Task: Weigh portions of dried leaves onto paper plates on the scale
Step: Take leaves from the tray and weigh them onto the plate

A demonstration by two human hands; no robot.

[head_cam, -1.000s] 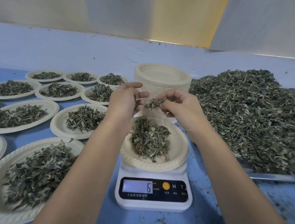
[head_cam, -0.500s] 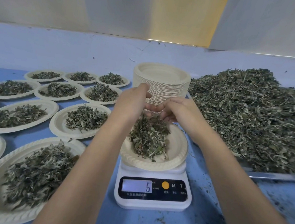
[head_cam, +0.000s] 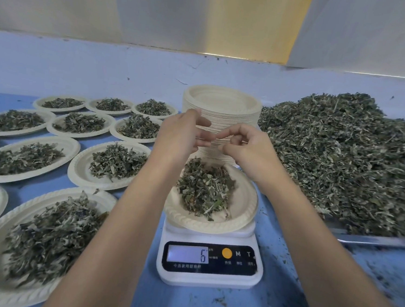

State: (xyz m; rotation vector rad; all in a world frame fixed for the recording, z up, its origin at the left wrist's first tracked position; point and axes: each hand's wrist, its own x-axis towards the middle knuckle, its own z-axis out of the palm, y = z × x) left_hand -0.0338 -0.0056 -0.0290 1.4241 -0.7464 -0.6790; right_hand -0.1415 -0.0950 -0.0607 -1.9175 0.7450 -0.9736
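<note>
A white digital scale (head_cam: 209, 272) stands on the blue table, its display reading 6. On it sits a paper plate (head_cam: 243, 205) holding a heap of dried leaves (head_cam: 203, 189). Both my hands hover just above the far side of that plate. My left hand (head_cam: 181, 134) has relaxed, nearly straight fingers pointing right. My right hand (head_cam: 247, 149) has loosely bent fingers, its fingertips meeting those of the left hand. I see no leaves in either hand.
A tall stack of empty paper plates (head_cam: 222, 101) stands right behind my hands. A big pile of loose dried leaves (head_cam: 341, 159) lies on a metal tray (head_cam: 378, 240) at the right. Several filled plates (head_cam: 113, 163) cover the table at the left.
My right hand let its pinch of leaves fall onto the plate. Both hands dipped towards the plate, then rose a little. The reading went from 5 to 6.
</note>
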